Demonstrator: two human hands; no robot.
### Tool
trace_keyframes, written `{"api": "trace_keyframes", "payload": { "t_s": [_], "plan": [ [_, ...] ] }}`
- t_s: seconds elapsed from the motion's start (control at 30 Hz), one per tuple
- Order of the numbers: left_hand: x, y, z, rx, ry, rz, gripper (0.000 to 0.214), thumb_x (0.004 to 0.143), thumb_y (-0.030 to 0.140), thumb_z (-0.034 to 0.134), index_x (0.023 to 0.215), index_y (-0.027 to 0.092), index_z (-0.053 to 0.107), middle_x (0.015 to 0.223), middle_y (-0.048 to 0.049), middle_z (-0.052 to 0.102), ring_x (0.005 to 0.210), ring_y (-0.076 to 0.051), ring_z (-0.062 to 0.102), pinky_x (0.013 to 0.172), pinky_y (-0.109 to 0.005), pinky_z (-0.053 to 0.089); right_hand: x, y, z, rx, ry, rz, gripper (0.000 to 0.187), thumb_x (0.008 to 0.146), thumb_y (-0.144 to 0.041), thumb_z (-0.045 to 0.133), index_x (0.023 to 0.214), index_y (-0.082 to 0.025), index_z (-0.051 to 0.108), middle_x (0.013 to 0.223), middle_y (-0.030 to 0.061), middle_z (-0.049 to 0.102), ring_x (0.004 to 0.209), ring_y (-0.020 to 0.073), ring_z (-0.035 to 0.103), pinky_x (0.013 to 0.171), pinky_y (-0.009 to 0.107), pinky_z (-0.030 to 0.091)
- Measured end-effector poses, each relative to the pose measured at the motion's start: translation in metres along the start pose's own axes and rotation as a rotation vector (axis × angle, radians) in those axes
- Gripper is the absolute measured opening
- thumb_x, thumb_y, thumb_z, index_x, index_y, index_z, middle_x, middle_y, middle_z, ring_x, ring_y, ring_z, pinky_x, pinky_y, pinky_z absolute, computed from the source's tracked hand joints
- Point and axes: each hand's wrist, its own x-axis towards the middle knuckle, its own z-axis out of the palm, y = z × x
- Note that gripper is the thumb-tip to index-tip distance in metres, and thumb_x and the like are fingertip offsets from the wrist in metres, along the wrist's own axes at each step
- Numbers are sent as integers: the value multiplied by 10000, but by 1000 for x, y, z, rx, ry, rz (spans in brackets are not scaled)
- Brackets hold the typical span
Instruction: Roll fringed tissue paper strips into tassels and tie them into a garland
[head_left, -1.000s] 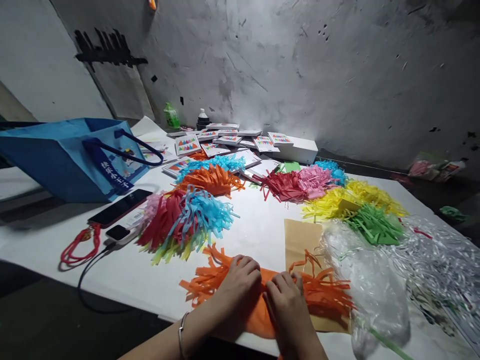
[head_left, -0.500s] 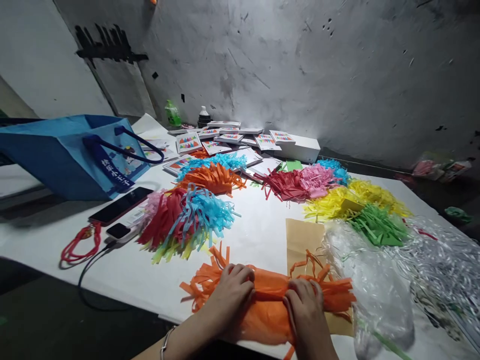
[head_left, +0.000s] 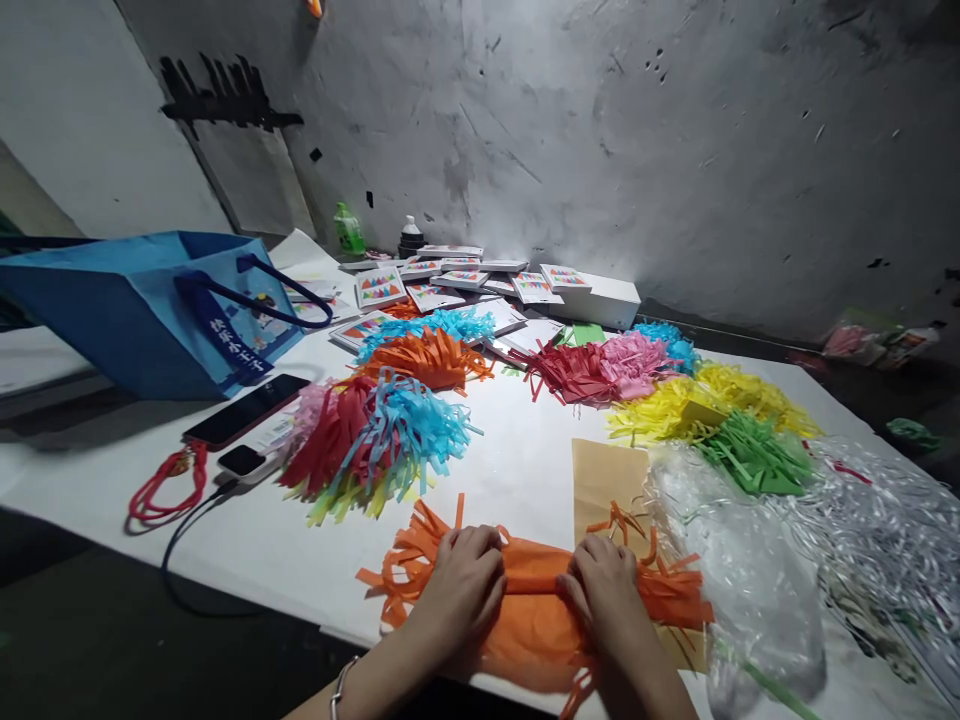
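Observation:
Orange tissue paper (head_left: 536, 640) lies at the front edge of the table, its two ends cut into fringe strips and its middle uncut. Across the middle runs a narrow rolled or folded band. My left hand (head_left: 469, 580) grips this band near its left end, fingers curled over the top. On the right side my right hand (head_left: 604, 585) pinches the same band, thumb toward the middle. Both hands partly hide the paper beneath them. Brown paper (head_left: 609, 480) lies partly under the right fringe.
Fringed tissue bundles in red and blue (head_left: 409, 425), orange (head_left: 431, 358), yellow (head_left: 720, 400) and green (head_left: 757, 455) lie around. A phone (head_left: 247, 410), a blue bag (head_left: 150, 310) and a cabled device (head_left: 244, 462) are left. Clear plastic (head_left: 757, 580) is right; packaged cards (head_left: 450, 275) are behind.
My right hand has shifted slightly left and away from me along the orange band. My left hand stays nearly in place. The whole view has moved slightly.

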Motion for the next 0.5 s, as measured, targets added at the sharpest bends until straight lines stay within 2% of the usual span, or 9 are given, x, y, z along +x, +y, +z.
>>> {"api": "trace_keyframes", "payload": {
  "t_s": [0.07,0.13,0.27,0.4,0.5],
  "plan": [
    [-4,-2,1,-73,46,48,104,861,107,564,824,186,621,1034,-70,625,992,-261,563,954,-511,392,-3,1,-5,61,16,-66,158,820,-141,719,795,-232,592,875,-23,615,838,187,579,827,359,361],
    [-7,-5,3,-115,124,114,121,832,85,583,817,200,619,1037,-57,622,1004,-254,564,1004,-535,351,-9,0,-7,103,54,-136,116,883,-160,641,814,-238,587,886,-25,603,848,170,562,878,365,350],
    [-11,-9,10,-48,249,227,145,833,91,625,791,229,631,1078,-35,634,1095,-257,545,1109,-552,213,-20,-6,-4,109,166,-232,237,986,-175,421,816,-221,580,889,17,611,891,195,540,984,457,300],
    [-12,-11,17,14,250,276,139,793,231,767,771,234,630,1069,-14,657,1123,-264,532,1153,-521,146,-27,-10,5,77,249,-313,322,1008,-211,315,856,-211,598,913,60,642,980,238,533,1028,482,265],
    [-13,-8,19,8,265,277,126,818,216,740,748,234,637,1034,-15,652,1080,-246,543,1143,-510,178,-28,-9,8,74,258,-304,350,1017,-203,289,848,-216,595,886,52,633,942,227,537,1021,466,269]
  ]
}}
